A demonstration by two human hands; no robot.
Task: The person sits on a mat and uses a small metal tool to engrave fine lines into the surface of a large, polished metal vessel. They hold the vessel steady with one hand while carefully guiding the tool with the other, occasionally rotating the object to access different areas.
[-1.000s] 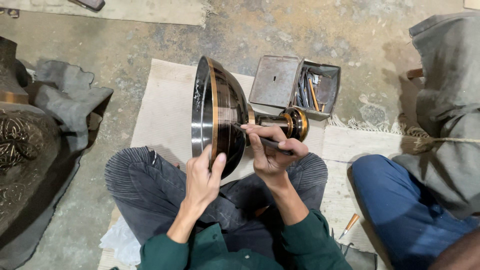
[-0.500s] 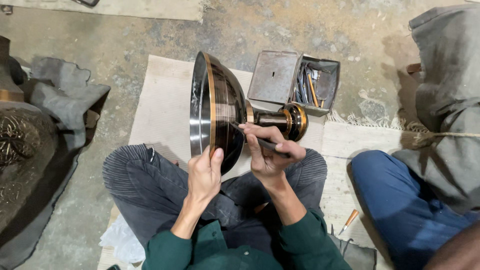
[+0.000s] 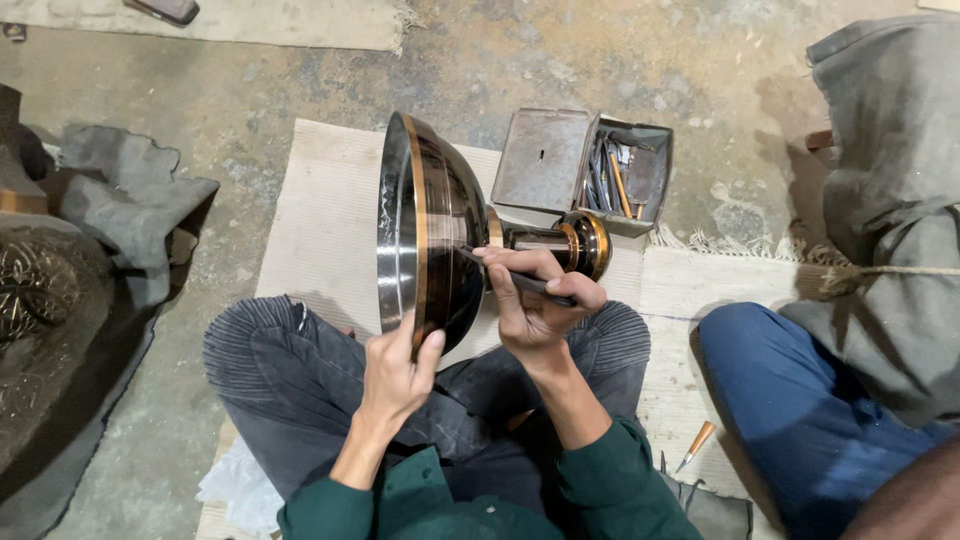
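A large dark metal footed bowl (image 3: 432, 215) with copper-coloured bands lies on its side over my lap, its stem and round foot (image 3: 585, 245) pointing right. My left hand (image 3: 398, 375) grips the bowl's lower rim. My right hand (image 3: 535, 300) holds a thin dark engraving tool (image 3: 520, 282) like a pen, its tip resting against the bowl's outer curve near the stem.
An open metal box (image 3: 585, 165) with several tools sits on the pale mat (image 3: 325, 215) beyond the bowl. Another person in grey top and blue trousers (image 3: 810, 400) sits at right. A wooden-handled tool (image 3: 695, 445) lies near my right knee. Grey cloth (image 3: 130, 205) and dark metalware lie at left.
The view has shifted slightly; my right hand and tool moved a little along the bowl's surface. My left hand keeps its hold on the rim.
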